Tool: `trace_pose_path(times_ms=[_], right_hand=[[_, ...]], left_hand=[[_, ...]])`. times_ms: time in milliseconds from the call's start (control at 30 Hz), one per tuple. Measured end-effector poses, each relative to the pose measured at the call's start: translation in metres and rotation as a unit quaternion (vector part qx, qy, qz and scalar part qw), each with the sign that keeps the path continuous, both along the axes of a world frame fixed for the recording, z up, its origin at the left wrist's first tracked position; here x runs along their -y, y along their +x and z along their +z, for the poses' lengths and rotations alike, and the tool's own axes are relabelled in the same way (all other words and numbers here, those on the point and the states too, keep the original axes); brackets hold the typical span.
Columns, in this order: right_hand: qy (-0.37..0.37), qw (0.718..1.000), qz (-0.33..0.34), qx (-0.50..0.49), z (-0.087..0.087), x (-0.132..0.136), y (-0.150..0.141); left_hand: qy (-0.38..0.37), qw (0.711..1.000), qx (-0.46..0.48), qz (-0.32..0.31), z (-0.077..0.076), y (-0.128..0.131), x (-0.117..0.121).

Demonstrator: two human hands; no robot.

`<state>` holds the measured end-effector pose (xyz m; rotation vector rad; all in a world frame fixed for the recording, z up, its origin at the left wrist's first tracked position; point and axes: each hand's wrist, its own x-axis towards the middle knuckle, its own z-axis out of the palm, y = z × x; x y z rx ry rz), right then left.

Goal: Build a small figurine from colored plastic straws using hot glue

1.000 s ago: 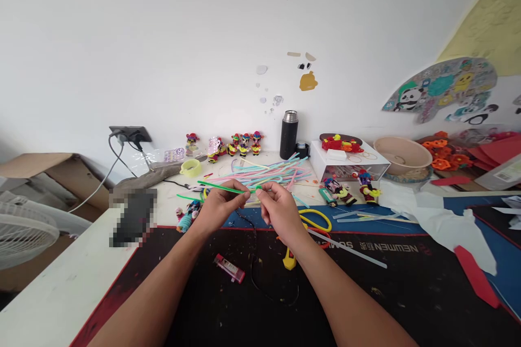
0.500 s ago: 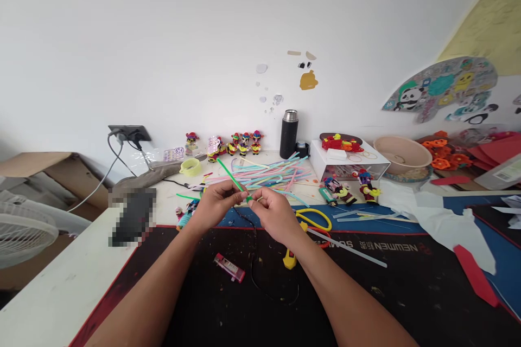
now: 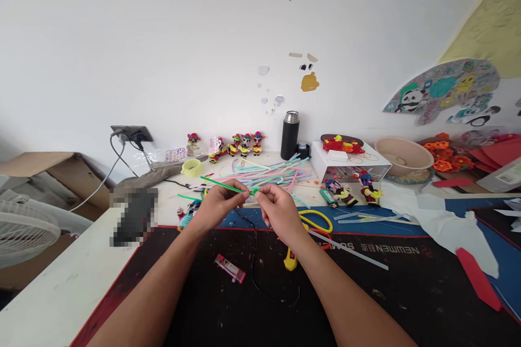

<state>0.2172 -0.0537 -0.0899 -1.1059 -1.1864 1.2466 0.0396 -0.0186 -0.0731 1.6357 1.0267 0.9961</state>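
Note:
A thin green pipe cleaner [image 3: 222, 184] runs between my two hands, its free end sticking out up and to the left. My left hand [image 3: 217, 205] pinches it between thumb and fingertips. Close beside, my right hand [image 3: 279, 210] grips its other end, which looks curled into a small green coil at the fingertips. Behind the hands spreads a loose pile of pastel pipe cleaners [image 3: 268, 173]. A small doll figure with a turquoise body [image 3: 188, 219] lies partly hidden by my left wrist.
On the dark mat [image 3: 228, 314] lie a red lighter [image 3: 230, 269], a black cord and yellow-handled scissors [image 3: 290, 260], partly behind my right forearm. A black thermos [image 3: 290, 136], small figures [image 3: 244, 145] and a white box [image 3: 350, 161] stand along the wall. A fan [image 3: 28, 227] is at left.
The green pipe cleaner's free end swung up steeper half a second ago and now lies lower, pointing left again. Both hands stay close together, fingers still pinched.

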Motion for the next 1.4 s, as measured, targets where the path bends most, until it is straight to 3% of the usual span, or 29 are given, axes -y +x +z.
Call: trace_pose_path(times_ms=[333,767,867,1000,1100,1400], right_hand=[[-0.002,1.0,0.002,-0.017,0.001,-0.001,0.0],[0.007,1.0,0.002,-0.014,-0.005,-0.004,0.002],[0.016,1.0,0.004,0.024,-0.006,-0.006,0.003],[0.066,0.985,0.02,0.159,-0.004,-0.002,0.004],[0.086,0.97,0.019,0.227,-0.002,0.0,0.005],[0.03,0.995,0.031,0.085,-0.002,0.0,0.002]], left_hand=[[0.039,0.999,0.014,0.014,-0.007,0.009,0.005],[0.0,0.999,0.028,0.015,-0.006,0.007,0.002],[0.017,1.0,0.005,0.019,-0.006,0.005,0.0],[0.104,0.991,-0.075,0.029,-0.005,-0.002,-0.004],[0.095,0.991,-0.093,0.021,-0.005,-0.005,-0.006],[0.014,0.998,0.034,0.055,-0.007,0.001,-0.005]])
